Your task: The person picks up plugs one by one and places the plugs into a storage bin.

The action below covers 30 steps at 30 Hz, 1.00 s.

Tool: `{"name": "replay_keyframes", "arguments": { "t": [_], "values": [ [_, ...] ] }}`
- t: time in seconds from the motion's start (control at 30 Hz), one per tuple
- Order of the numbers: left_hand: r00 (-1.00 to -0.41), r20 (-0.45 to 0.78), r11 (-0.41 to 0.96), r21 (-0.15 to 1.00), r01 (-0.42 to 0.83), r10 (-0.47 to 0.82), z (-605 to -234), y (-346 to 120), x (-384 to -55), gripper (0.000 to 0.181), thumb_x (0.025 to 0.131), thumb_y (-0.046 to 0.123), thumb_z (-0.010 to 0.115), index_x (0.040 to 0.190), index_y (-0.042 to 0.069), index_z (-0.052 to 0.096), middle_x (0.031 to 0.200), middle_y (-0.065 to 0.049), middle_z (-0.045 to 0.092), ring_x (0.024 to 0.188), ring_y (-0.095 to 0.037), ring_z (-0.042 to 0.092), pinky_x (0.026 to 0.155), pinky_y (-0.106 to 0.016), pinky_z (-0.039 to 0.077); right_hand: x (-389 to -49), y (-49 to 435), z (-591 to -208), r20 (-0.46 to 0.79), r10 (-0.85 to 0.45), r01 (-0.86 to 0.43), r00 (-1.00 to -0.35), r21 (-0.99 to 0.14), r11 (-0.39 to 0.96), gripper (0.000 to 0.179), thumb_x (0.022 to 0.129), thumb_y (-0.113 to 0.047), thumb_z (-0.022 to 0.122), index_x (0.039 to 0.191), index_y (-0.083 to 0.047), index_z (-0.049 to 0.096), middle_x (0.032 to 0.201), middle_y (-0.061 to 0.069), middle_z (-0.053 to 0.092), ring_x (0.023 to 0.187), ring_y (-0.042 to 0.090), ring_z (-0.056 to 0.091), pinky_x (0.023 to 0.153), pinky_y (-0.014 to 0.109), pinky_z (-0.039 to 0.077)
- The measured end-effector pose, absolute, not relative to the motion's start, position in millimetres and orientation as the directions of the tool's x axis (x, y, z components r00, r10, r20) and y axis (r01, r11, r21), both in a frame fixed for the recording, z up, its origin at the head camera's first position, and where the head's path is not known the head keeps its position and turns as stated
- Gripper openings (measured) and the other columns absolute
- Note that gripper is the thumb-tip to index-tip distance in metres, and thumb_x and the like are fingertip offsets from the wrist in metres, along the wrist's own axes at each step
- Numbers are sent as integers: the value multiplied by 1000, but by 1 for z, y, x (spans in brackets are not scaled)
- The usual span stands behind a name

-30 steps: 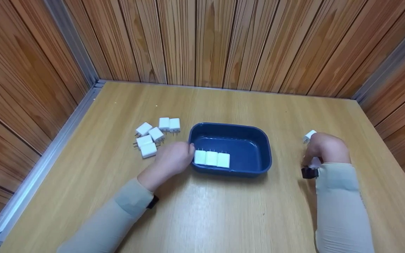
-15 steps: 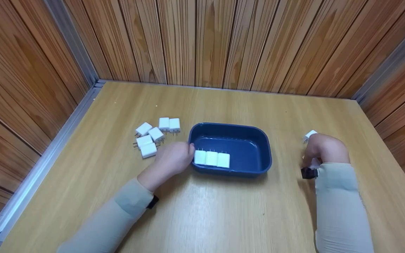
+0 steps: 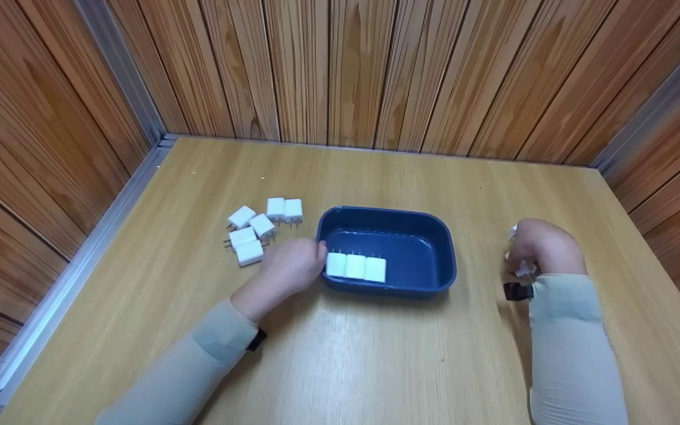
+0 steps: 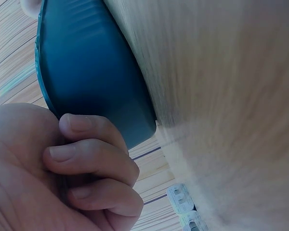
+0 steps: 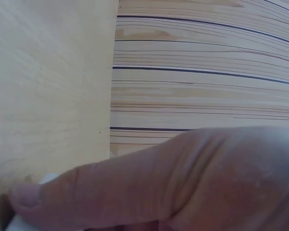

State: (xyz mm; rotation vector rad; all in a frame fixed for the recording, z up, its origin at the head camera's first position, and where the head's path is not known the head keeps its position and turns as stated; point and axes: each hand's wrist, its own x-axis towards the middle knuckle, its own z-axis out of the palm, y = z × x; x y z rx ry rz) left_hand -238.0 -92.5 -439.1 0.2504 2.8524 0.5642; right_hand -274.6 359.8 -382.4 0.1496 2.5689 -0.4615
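Note:
A dark blue plastic tub (image 3: 386, 210) stands mid-table. My left hand (image 3: 293, 264) grips its left rim, fingers curled in the left wrist view. Inside the tub, along the near wall, lies a row of white plug adapters (image 3: 355, 267) with their prongs pointing away. Over at the right, my right hand (image 3: 546, 245) bends down to the table and pinches a white plug adapter (image 5: 21, 225), mostly covered by the hand. Another white piece (image 3: 512, 231) peeks out beyond the knuckles. One more white bit (image 3: 524, 270) shows beneath the palm.
Several loose white plug adapters (image 3: 249, 252) lie left of the tub, beyond the left hand. Bare wooden tabletop (image 3: 375, 360) stretches in front of the tub. Wood-panelled walls (image 3: 352, 71) close off the back and sides.
My right hand shifts slightly, now covering more of the far white piece and showing more white beneath the palm. The left hand and tub stay put.

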Motion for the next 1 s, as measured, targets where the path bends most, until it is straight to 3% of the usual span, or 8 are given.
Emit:
{"name": "replay_keyframes", "arguments": {
  "t": [0.37, 0.57, 0.7, 1.0],
  "values": [
    [-959, -193, 921, 369, 125, 208, -436, -91, -238, 54, 121, 40, 40, 82, 14, 68, 71, -6, 59, 63, -25, 59, 61, -38, 43, -279, 351, -381, -448, -34, 120, -893, -312, 942, 11, 95, -9, 77, 97, 2, 78, 86, 14, 66, 74, 28, 58, 62, 37, 49],
    [-960, -193, 921, 372, 120, 204, -436, -91, -238, 55, 121, 41, 40, 81, 15, 67, 71, -6, 60, 63, -25, 59, 62, -38, 43, -279, 342, -379, -370, -43, 98, -928, -352, 931, 34, 100, -15, 79, 125, 7, 72, 111, 26, 72, 97, 42, 64, 81, 53, 57],
    [-960, -190, 919, 376, 122, 205, -437, -91, -237, 54, 121, 41, 40, 81, 15, 67, 71, -6, 60, 64, -25, 60, 62, -38, 43, -281, 334, -379, -312, -59, 70, -948, -387, 920, 46, 101, -12, 79, 139, 10, 64, 129, 34, 68, 110, 47, 65, 99, 65, 55],
    [-958, -200, 914, 388, 117, 207, -438, -92, -238, 55, 121, 41, 40, 80, 16, 67, 72, -6, 61, 65, -25, 60, 64, -38, 44, -280, 314, -373, -221, -102, 12, -970, -463, 886, 49, 104, -8, 76, 148, 4, 59, 136, 31, 63, 115, 45, 65, 101, 63, 56]
  ]
}}
